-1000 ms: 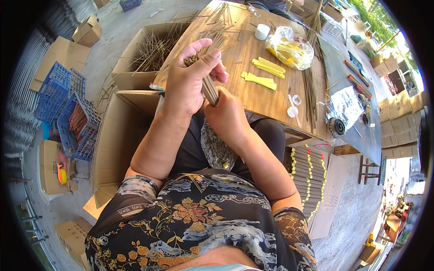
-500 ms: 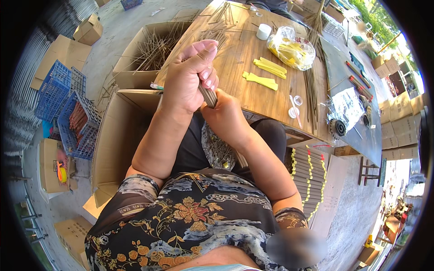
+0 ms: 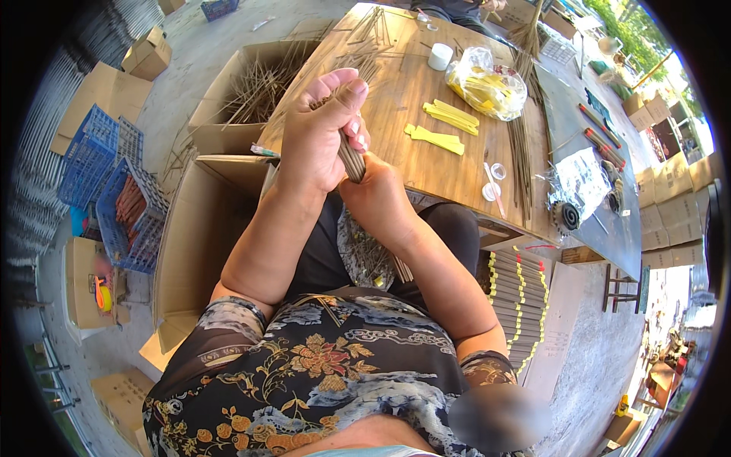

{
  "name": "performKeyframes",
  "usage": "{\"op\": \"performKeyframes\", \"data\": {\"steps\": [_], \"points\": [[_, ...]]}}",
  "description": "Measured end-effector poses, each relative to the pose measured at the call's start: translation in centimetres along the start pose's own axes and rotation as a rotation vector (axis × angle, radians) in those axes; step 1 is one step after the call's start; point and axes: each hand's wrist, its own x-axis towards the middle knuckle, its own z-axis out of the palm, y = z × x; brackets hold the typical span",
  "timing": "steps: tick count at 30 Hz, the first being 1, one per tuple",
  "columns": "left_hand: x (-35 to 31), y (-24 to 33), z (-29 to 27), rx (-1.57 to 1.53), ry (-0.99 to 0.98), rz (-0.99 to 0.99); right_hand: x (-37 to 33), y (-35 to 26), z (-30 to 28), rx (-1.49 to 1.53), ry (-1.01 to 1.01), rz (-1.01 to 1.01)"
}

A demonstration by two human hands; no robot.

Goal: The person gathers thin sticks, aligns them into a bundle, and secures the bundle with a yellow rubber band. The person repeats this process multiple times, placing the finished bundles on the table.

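Note:
A bundle of thin brown sticks (image 3: pixel 351 163) slants between my hands above my lap, at the near edge of the wooden table. My left hand (image 3: pixel 320 141) is wrapped round its upper part, thumb along the top and fingertips curled over the front. Some stick ends show inside that grip. Lower down, my right hand (image 3: pixel 378 199) closes round the same bundle, its thumb lying near the left hand's palm. The bundle's lower end emerges below the right hand. Under it, a patterned cloth (image 3: pixel 358 247) on my lap carries small loose bits.
The wooden table (image 3: pixel 415 171) holds yellow strips (image 3: pixel 434 139), a clear bag of yellow strips (image 3: pixel 487 84), a white jar (image 3: pixel 440 56) and long sticks. Open cardboard boxes (image 3: pixel 179 228) stand at left, near blue crates (image 3: pixel 114 221). Banded stick bundles (image 3: pixel 518 305) lie at right. Another person sits beyond the table.
Both hands keep their grip on the bundle. My left thumb and fingers have shifted slightly, and more stick ends show in that hand. The view has moved a little.

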Motion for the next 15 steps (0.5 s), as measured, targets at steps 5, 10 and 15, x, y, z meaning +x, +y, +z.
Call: {"op": "performKeyframes", "data": {"steps": [5,10,15], "points": [[-1.2,-1.3,0.3,0.118,-0.035,0.056,0.0,-0.2,-0.1,0.019,0.014,-0.051],[-1.9,-1.7,0.7,0.263,0.053,0.104,-0.4,-0.9,-0.2,0.001,0.025,0.015],[-2.4,-1.3,1.4,0.240,-0.013,0.085,-0.4,-0.7,-0.2,0.063,0.049,-0.052]]}}
